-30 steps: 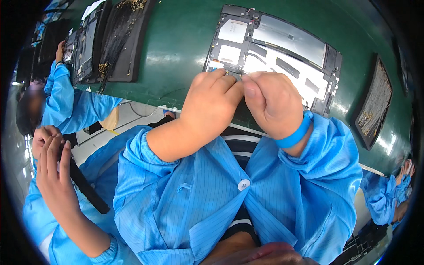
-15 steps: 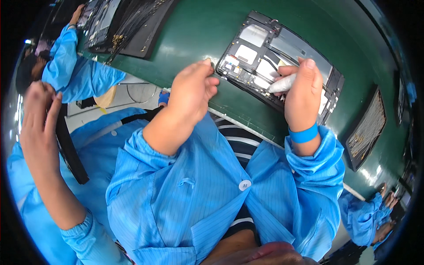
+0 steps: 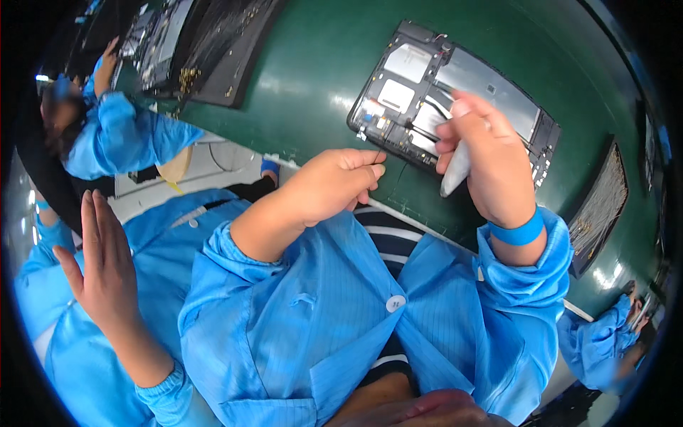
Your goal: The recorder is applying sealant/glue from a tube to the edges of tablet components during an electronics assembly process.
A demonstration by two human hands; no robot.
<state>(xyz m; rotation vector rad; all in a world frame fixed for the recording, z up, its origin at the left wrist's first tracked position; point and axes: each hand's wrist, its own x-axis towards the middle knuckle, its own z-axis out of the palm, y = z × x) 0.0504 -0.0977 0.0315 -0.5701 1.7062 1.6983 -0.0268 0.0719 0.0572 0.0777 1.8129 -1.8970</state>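
Observation:
A laptop base (image 3: 491, 85) lies with its inside exposed on the green bench, showing metal plates and black cables. My left hand (image 3: 338, 181) is closed at its near left edge, thumb and finger pinching a thin dark wire (image 3: 383, 156). Over the base's near right part, my right hand (image 3: 491, 153) grips what looks like tweezers (image 3: 455, 171). Their white, wrapped-looking end points down toward me, and slim tips appear past my fingertips above the cables. A blue band circles my right wrist.
Black trays with thin cables stand at the left (image 3: 220, 64) and right (image 3: 601, 203) of the bench (image 3: 313, 78). A co-worker's raised hand (image 3: 107, 263) is close at my left. Other people in blue sit farther left (image 3: 128, 135) and at the lower right (image 3: 597, 341).
My left hand has moved right and toward me, and now pinches the thin wire. My right hand has turned, swinging the white end off the laptop base toward me. The co-worker's hand has shifted.

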